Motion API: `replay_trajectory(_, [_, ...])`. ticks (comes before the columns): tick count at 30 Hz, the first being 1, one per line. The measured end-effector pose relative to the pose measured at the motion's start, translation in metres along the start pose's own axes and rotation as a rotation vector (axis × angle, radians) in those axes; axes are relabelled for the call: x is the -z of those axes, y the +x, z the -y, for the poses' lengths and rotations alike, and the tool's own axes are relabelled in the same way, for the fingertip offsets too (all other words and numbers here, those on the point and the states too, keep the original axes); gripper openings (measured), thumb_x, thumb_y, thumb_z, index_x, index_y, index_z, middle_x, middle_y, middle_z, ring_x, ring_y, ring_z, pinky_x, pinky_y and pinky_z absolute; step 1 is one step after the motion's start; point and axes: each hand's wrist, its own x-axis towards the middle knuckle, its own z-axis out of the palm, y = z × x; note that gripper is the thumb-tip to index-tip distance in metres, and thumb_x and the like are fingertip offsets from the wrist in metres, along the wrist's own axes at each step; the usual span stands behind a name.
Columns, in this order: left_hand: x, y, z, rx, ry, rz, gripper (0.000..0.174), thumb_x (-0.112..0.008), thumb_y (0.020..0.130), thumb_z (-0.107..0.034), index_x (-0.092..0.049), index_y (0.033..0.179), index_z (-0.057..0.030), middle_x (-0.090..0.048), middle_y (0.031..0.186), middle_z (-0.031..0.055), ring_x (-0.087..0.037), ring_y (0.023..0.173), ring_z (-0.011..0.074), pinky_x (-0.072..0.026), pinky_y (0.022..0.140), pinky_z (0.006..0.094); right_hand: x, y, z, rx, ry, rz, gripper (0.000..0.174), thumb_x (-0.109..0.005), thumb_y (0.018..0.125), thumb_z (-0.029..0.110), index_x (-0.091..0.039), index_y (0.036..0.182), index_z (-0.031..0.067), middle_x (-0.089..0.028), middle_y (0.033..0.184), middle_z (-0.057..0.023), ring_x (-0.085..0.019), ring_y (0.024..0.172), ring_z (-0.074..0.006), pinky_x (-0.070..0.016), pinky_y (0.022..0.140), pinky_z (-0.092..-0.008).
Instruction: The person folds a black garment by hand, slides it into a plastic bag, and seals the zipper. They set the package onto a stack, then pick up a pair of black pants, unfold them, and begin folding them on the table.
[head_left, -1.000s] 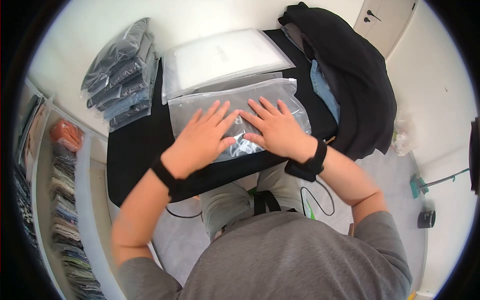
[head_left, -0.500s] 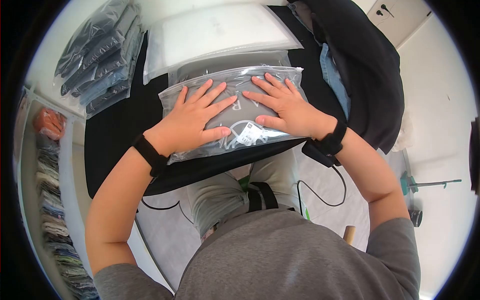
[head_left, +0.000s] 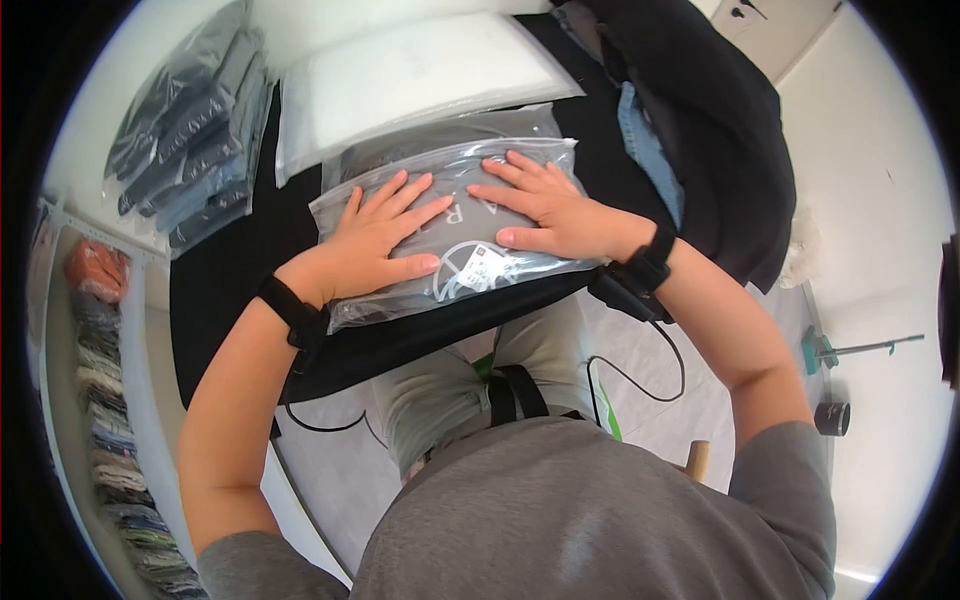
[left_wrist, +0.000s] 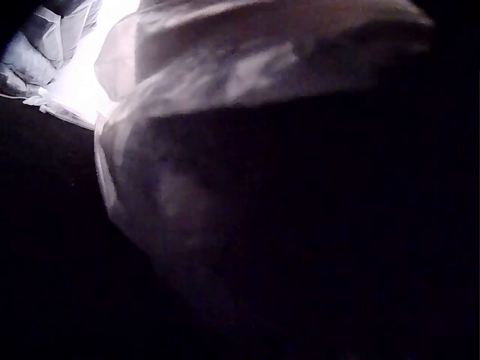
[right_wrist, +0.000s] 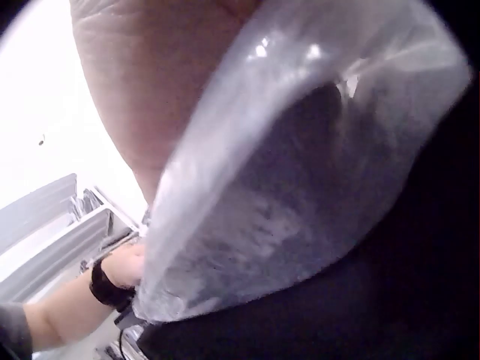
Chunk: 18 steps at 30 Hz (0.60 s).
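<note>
A clear zip bag (head_left: 465,235) with a folded grey garment inside lies on the black-covered table (head_left: 240,330) in the head view. White letters and a white label (head_left: 482,268) show through its plastic. My left hand (head_left: 370,240) rests flat on the bag's left part, fingers spread. On the right part, my right hand (head_left: 560,215) presses down with fingers spread and straight. In the right wrist view the bag's edge (right_wrist: 262,225) bulges beneath the palm. The left wrist view is dark, the bag (left_wrist: 172,187) showing faintly below the hand.
Behind the bag lies another bagged grey garment (head_left: 500,122), then a pile of whitish plastic bags (head_left: 420,85). Bagged clothes are stacked (head_left: 190,140) at the back left. Black clothing (head_left: 710,150) and blue denim (head_left: 650,160) lie at the right. A shelf of folded clothes (head_left: 115,400) stands left.
Both hands have spread apart across the bag, the left one leftward. The plastic now lies closer against the grey garment, its lettering plainer. The head view has also shifted.
</note>
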Motion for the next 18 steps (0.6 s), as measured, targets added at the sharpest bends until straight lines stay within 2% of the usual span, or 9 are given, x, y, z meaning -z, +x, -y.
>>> replay_trajectory(2, [0.004,-0.001,-0.002,-0.002,0.030,0.007,0.069,-0.052,0.087,-0.048,-0.028,0.146,-0.0223,-0.014,0.154,0.0105,-0.003,0.143,0.0321,-0.0011,0.110,0.0564,0.014,-0.004,-0.002,0.025,-0.022,-0.050,0.055,-0.054,0.088,0.048,-0.046,0.136,0.0211,-0.030,0.148,-0.0128,-0.017,0.140,-0.0330,-0.0200,0.110,-0.0519])
replay_trajectory(4, [0.008,-0.003,-0.004,0.003,0.034,0.043,0.071,-0.052,0.087,-0.050,-0.025,0.147,-0.0219,-0.011,0.155,0.0110,-0.002,0.143,0.0323,-0.0014,0.111,0.0555,0.035,-0.011,-0.009,0.017,0.417,-0.032,0.042,-0.063,0.086,0.025,-0.056,0.126,0.0123,-0.046,0.138,-0.0136,-0.033,0.134,-0.0281,-0.0315,0.105,-0.0378])
replay_trajectory(5, [0.009,-0.003,-0.005,0.002,0.058,0.058,0.072,-0.051,0.087,-0.051,-0.024,0.147,-0.0216,-0.010,0.155,0.0114,-0.002,0.143,0.0327,-0.0019,0.111,0.0551,0.042,-0.016,-0.014,-0.098,0.427,-0.179,0.035,-0.066,0.083,0.015,-0.061,0.117,0.0067,-0.058,0.124,-0.0115,-0.050,0.120,-0.0210,-0.0392,0.098,-0.0312])
replay_trajectory(6, [0.009,-0.004,-0.004,-0.009,0.074,0.052,0.072,-0.051,0.087,-0.051,-0.024,0.147,-0.0216,-0.010,0.155,0.0114,-0.002,0.143,0.0327,-0.0019,0.111,0.0551,0.048,-0.021,-0.021,-0.165,0.420,-0.336,0.030,-0.065,0.084,0.014,-0.061,0.113,0.0041,-0.064,0.113,-0.0088,-0.058,0.105,-0.0182,-0.0433,0.092,-0.0303])
replay_trajectory(8, [0.006,-0.004,-0.002,-0.015,0.080,0.018,0.074,-0.051,0.086,-0.057,-0.025,0.147,-0.0248,-0.012,0.154,0.0106,-0.004,0.143,0.0317,-0.0031,0.111,0.0563,0.049,-0.028,-0.041,-0.414,0.491,-0.570,0.028,-0.065,0.084,0.025,-0.064,0.099,0.0006,-0.066,0.098,-0.0095,-0.061,0.091,-0.0160,-0.0471,0.080,-0.0276])
replay_trajectory(9, [0.007,-0.003,-0.003,-0.012,0.082,0.028,0.073,-0.050,0.086,-0.057,-0.025,0.147,-0.0248,-0.012,0.154,0.0105,-0.004,0.143,0.0317,-0.0034,0.111,0.0557,0.047,-0.030,-0.051,-0.416,0.487,-0.582,0.028,-0.065,0.084,0.025,-0.064,0.099,0.0006,-0.066,0.098,-0.0095,-0.061,0.091,-0.0160,-0.0471,0.080,-0.0276])
replay_trajectory(11, [0.007,-0.002,-0.002,-0.022,0.099,0.028,0.073,-0.050,0.086,-0.057,-0.025,0.147,-0.0248,-0.011,0.154,0.0106,-0.004,0.143,0.0315,-0.0034,0.111,0.0556,0.047,-0.032,-0.058,-0.669,0.790,-0.445,0.031,-0.064,0.086,0.031,-0.064,0.093,0.0011,-0.065,0.086,-0.0062,-0.059,0.077,-0.0129,-0.0471,0.071,-0.0256])
replay_trajectory(15, [0.007,-0.001,-0.002,-0.011,0.117,0.036,0.073,-0.051,0.086,-0.057,-0.025,0.146,-0.0243,-0.011,0.154,0.0110,-0.004,0.143,0.0314,-0.0036,0.111,0.0560,0.042,-0.034,-0.051,-0.641,1.095,-0.180,0.029,-0.059,0.091,0.036,-0.063,0.092,0.0069,-0.057,0.076,0.0029,-0.052,0.068,-0.0055,-0.0436,0.067,-0.0201])
replay_trajectory(18, [0.007,-0.001,-0.003,-0.015,0.111,0.026,0.074,-0.051,0.086,-0.056,-0.025,0.146,-0.0238,-0.011,0.154,0.0113,-0.004,0.143,0.0320,-0.0039,0.110,0.0572,0.036,-0.029,-0.058,-0.511,1.124,-0.204,0.025,-0.057,0.093,0.032,-0.063,0.088,0.0082,-0.056,0.069,0.0046,-0.049,0.060,-0.0039,-0.0409,0.061,-0.0181])
